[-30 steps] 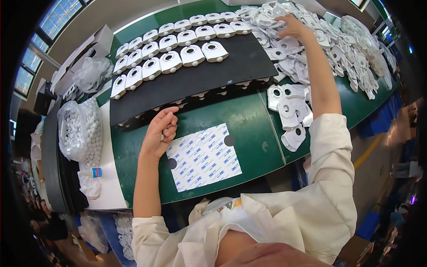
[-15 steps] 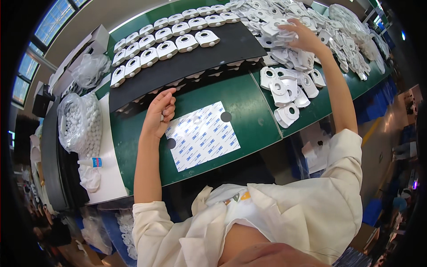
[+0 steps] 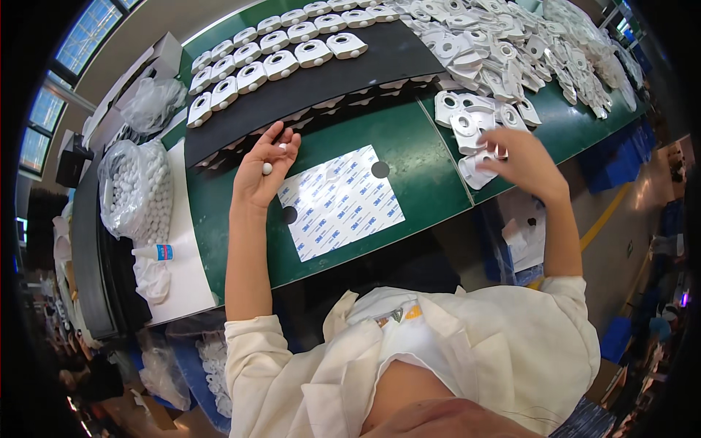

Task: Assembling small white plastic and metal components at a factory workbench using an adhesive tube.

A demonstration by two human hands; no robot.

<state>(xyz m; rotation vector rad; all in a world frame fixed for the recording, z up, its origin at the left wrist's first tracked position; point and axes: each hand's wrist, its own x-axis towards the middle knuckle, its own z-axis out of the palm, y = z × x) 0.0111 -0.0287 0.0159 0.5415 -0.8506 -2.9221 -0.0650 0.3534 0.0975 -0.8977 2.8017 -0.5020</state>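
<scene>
My left hand (image 3: 266,165) is palm up with fingers half curled, keeping small white balls (image 3: 267,168) in it: one on the palm, another by the fingertips. It hovers by the front edge of a black board (image 3: 292,87). Off to the right, my right hand (image 3: 524,162) reaches over a small group of white plastic housings (image 3: 467,124), each with a round hole. Its thumb and fingers are apart above the nearest housing (image 3: 476,175); motion blurs them slightly, and firm contact cannot be made out. Several housings with white balls (image 3: 280,66) stand in rows on the board.
A white sheet with blue print (image 3: 343,204) lies on the green table (image 3: 438,190). At left are a bag of white balls (image 3: 135,190) and a small glue bottle (image 3: 153,252). A big heap of housings (image 3: 504,51) covers the far right, beside clear plastic bags (image 3: 584,36).
My right hand has come down from the big heap to the nearer small group. My left hand has turned up and its fingers have loosened, showing the balls. The view has shifted slightly.
</scene>
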